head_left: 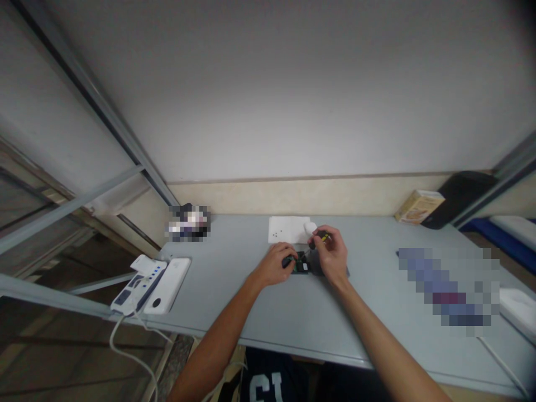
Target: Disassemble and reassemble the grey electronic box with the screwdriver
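A small green circuit board (302, 263) lies on the grey table in front of me. My left hand (276, 264) is at its left side, fingers closed around a small black object (287, 261) whose kind I cannot make out. Gripped in my right hand (335, 254) is a screwdriver (320, 239) with a black and yellow handle. Its shaft slants down and left to the board; whether the tip touches a screw is too small to tell. A dark grey flat piece (316, 264) is partly hidden under my right hand.
Behind my hands lies a white sheet (285, 226) with several tiny dark bits, beside a white rounded item (310, 228). At left are a power strip (140, 285) with cables and a white flat device (170, 285). A yellow box (419, 206) stands back right. Two areas are pixelated.
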{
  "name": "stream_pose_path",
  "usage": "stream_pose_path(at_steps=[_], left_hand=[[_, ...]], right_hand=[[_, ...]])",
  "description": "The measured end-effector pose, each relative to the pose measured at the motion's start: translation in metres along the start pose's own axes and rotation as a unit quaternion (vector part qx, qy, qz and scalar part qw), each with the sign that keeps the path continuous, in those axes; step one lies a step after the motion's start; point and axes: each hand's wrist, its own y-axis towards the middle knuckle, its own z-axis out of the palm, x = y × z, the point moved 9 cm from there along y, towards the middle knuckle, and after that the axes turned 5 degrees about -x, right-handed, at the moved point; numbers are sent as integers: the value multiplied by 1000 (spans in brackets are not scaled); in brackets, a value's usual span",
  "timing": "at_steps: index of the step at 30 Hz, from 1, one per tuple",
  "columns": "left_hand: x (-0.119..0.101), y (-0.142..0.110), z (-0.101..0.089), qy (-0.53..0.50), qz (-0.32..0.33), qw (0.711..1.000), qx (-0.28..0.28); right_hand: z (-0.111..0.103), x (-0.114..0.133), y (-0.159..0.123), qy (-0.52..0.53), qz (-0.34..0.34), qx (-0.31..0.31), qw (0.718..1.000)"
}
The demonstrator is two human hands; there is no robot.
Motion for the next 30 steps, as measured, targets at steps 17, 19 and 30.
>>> stream_pose_path(at_steps=[17,19,30], left_hand=[[-6,1,-1,6,-2,1000,18],[-6,1,-1,8,-2,1000,19],[-4,0,-1,12,-5,1000,20]], right_hand=[[0,-1,-2,-4,2,6,1000],[1,-2,-2,0,10,8,1000],[1,3,0,-5,3,-1,1000]])
